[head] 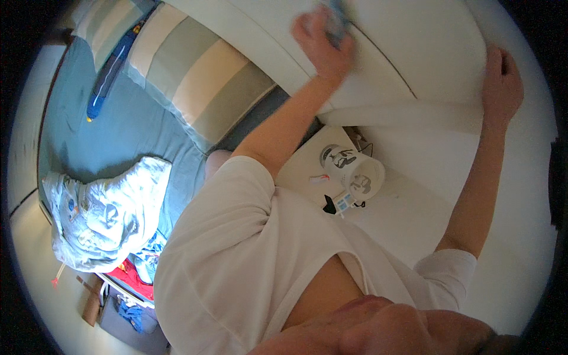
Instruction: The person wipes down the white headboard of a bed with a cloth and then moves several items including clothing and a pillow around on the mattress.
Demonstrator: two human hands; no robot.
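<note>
My left hand, slightly blurred, holds a crumpled blue-grey cloth against a smooth white panel. A thin dark seam runs across the panel beside the cloth. My right hand is raised at the panel's right edge with its fingers curled. Whether it grips that edge or only rests there cannot be made out. Below the panel, between my arms, a white cylinder with black printed pictures stands on a pale tabletop.
On the left is a bed with a blue-grey sheet, a striped pillow, a long blue plush toy and a rumpled light cover. A red-tipped white item and a small card lie near the cylinder. A grey chair stands lower left.
</note>
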